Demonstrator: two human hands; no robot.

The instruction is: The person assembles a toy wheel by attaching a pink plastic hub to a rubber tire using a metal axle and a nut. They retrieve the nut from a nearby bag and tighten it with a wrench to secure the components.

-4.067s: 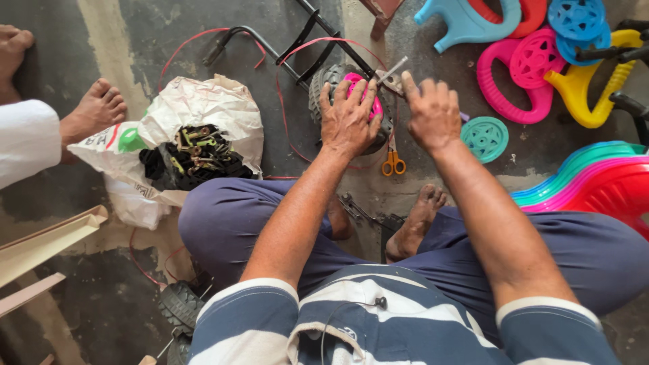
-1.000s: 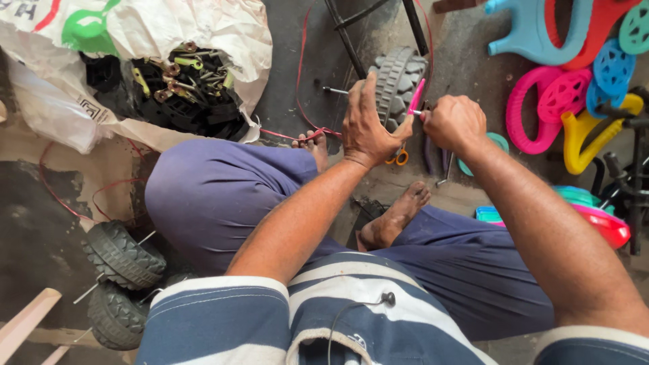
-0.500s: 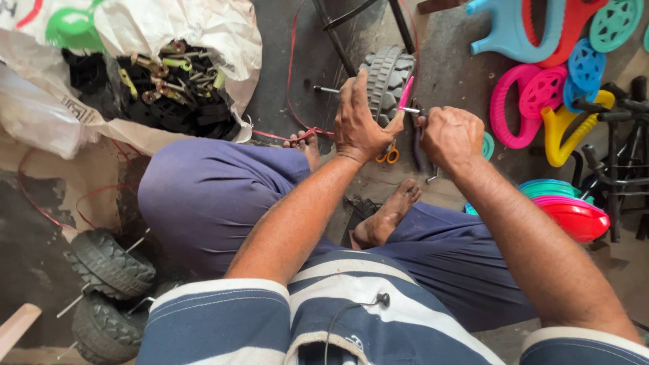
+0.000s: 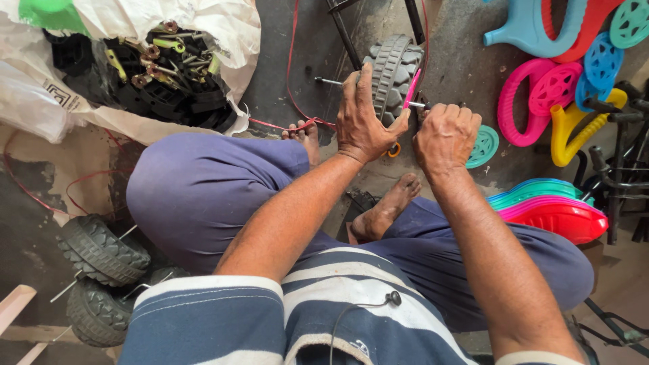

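Note:
My left hand [image 4: 365, 118] grips a grey treaded toy wheel [image 4: 392, 64] with a pink hub, held upright over the floor. A thin metal axle rod [image 4: 331, 82] sticks out of the wheel to the left. My right hand [image 4: 446, 135] is closed in a fist just right of the wheel, around a tool or the rod's other end; what it holds is hidden by the fingers. Orange-handled scissors [image 4: 393, 149] lie on the floor under my hands. I sit cross-legged, bare feet [image 4: 385, 209] below the hands.
A white sack [image 4: 155, 61] of black and metal small parts lies open at upper left. Two black treaded wheels [image 4: 101, 263] with axles lie at lower left. Coloured plastic wheels and frames [image 4: 561, 74] and stacked red and teal seats [image 4: 561, 213] fill the right. A black metal frame [image 4: 345, 34] and red cord lie ahead.
The view has shifted: sack and coloured parts drifted up and outward. My hands stay on the wheel and rod, the right fist closing in beside the left.

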